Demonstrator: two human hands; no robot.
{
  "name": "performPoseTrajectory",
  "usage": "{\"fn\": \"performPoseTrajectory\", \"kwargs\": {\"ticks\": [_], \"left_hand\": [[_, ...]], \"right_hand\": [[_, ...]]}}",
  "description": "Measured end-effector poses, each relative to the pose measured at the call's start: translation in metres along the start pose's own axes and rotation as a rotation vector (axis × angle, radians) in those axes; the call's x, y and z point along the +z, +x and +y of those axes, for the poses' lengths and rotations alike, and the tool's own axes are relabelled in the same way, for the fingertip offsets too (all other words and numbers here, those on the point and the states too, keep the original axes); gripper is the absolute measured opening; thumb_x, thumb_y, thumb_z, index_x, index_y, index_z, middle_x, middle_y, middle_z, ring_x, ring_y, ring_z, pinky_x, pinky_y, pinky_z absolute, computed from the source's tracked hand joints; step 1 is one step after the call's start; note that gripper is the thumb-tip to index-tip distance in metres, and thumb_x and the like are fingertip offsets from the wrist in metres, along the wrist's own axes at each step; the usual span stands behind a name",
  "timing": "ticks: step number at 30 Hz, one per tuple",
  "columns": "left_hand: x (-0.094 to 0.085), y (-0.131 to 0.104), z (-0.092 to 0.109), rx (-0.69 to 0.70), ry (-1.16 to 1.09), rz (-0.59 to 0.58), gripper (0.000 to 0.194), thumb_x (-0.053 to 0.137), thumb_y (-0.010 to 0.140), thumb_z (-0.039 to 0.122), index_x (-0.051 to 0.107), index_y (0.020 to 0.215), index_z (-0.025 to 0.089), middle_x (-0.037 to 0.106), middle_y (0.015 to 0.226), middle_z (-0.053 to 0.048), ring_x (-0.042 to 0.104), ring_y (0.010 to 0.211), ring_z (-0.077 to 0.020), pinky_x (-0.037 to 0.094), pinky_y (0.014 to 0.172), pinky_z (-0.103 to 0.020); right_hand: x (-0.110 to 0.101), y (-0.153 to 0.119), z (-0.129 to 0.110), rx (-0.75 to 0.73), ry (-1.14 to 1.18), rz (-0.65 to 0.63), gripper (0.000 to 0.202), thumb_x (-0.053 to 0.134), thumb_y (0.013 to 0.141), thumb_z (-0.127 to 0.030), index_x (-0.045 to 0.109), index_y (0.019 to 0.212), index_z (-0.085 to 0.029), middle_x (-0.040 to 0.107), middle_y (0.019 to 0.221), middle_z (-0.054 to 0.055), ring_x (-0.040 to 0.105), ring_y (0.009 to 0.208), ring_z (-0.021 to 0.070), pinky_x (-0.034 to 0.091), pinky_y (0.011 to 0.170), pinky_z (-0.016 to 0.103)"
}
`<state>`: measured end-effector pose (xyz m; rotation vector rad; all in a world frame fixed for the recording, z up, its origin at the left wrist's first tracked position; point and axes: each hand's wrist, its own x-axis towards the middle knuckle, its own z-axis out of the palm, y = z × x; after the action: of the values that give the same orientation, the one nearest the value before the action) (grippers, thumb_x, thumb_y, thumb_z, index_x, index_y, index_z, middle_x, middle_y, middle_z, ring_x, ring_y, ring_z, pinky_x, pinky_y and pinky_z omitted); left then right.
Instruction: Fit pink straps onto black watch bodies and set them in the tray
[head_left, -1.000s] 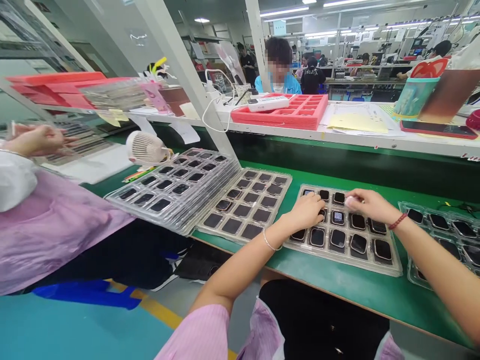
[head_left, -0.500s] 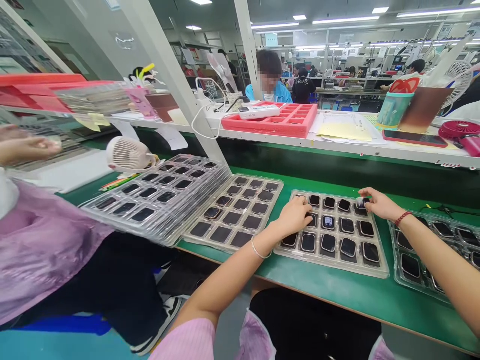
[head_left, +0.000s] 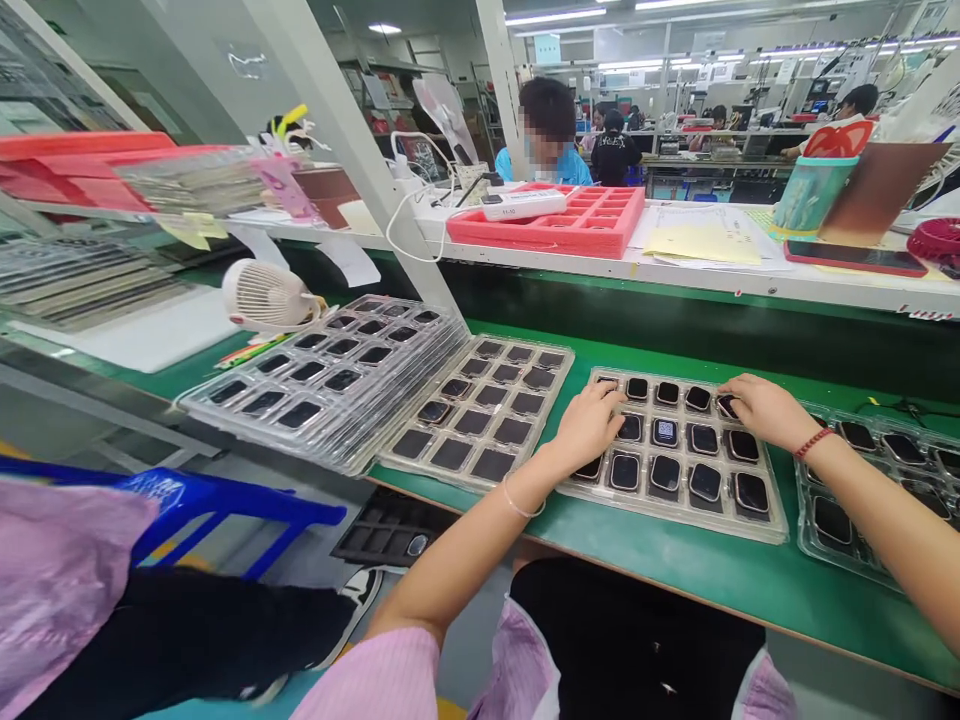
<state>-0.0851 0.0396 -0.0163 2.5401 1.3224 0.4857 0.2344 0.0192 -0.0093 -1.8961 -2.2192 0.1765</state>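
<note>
A clear blister tray (head_left: pixel 679 522) lies on the green bench in front of me, its pockets filled with small black square parts (head_left: pixel 664 473). My left hand (head_left: pixel 592 425) rests palm down on the tray's left side, fingers over the pockets there, holding nothing. My right hand (head_left: pixel 761 410) is at the tray's far right corner. Its fingertips pinch one black part (head_left: pixel 726 405) down in the top right pocket. Both forearms reach in from the bottom of the view.
A second tray (head_left: pixel 487 410) and a stack of trays (head_left: pixel 330 370) lie to the left, with a white fan (head_left: pixel 262 295) behind. Another tray (head_left: pixel 862 480) sits at right. The shelf holds a red tray (head_left: pixel 585 225) and a phone (head_left: pixel 855 257). A co-worker in pink (head_left: pixel 60 570) is at lower left beside a blue stool (head_left: pixel 202 495).
My right hand moved right with a part and lowered it into the top right pocket. The co-worker's raised hand at the left has left the view. My left hand stayed put.
</note>
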Motion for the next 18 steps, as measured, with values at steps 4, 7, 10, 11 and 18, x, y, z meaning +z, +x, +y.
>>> {"fn": "performPoseTrajectory", "kwargs": {"ticks": [4, 7, 10, 11, 18], "left_hand": [[-0.005, -0.037, -0.015, 0.026, -0.075, 0.029, 0.039, 0.055, 0.092, 0.028, 0.06, 0.129, 0.019, 0.053, 0.145, -0.012, 0.048, 0.136, -0.0279, 0.04, 0.116, -0.044], [-0.002, -0.062, -0.034, -0.021, -0.125, 0.033, 0.048, 0.047, 0.095, 0.039, 0.053, 0.138, 0.019, 0.048, 0.151, -0.011, 0.046, 0.14, -0.0271, 0.039, 0.118, -0.046], [0.005, -0.073, -0.049, -0.017, -0.148, -0.005, 0.054, 0.042, 0.096, 0.046, 0.049, 0.143, 0.019, 0.042, 0.156, -0.01, 0.044, 0.142, -0.0275, 0.04, 0.117, -0.046], [0.008, -0.074, -0.051, -0.014, -0.154, -0.002, 0.055, 0.04, 0.097, 0.046, 0.047, 0.144, 0.02, 0.041, 0.157, -0.01, 0.043, 0.143, -0.0272, 0.04, 0.117, -0.046], [0.017, -0.071, -0.047, -0.082, -0.184, 0.013, 0.056, 0.034, 0.097, 0.04, 0.047, 0.145, 0.015, 0.036, 0.159, -0.013, 0.039, 0.146, -0.0264, 0.036, 0.119, -0.046]], "right_hand": [[-0.03, -0.074, 0.031, 0.034, -0.003, 0.091, 0.035, 0.05, 0.093, -0.033, 0.067, 0.121, -0.02, 0.066, 0.128, 0.012, 0.059, 0.12, 0.0322, 0.046, 0.103, 0.046], [-0.056, -0.154, 0.087, 0.291, -0.07, 0.24, 0.043, 0.049, 0.095, -0.04, 0.062, 0.127, -0.016, 0.065, 0.129, 0.018, 0.06, 0.12, 0.0325, 0.045, 0.103, 0.043], [-0.066, -0.233, 0.146, 0.721, -0.245, 0.297, 0.051, 0.05, 0.092, -0.042, 0.063, 0.124, -0.004, 0.063, 0.125, 0.032, 0.06, 0.116, 0.041, 0.046, 0.093, 0.049], [-0.065, -0.253, 0.161, 0.842, -0.213, 0.261, 0.048, 0.052, 0.091, -0.043, 0.066, 0.119, -0.006, 0.066, 0.118, 0.033, 0.064, 0.107, 0.0403, 0.048, 0.086, 0.048], [-0.044, -0.282, 0.204, 0.772, -0.235, 0.27, 0.024, 0.059, 0.084, -0.043, 0.071, 0.079, -0.023, 0.075, 0.084, 0.021, 0.072, 0.071, 0.0286, 0.049, 0.061, 0.038]]}}
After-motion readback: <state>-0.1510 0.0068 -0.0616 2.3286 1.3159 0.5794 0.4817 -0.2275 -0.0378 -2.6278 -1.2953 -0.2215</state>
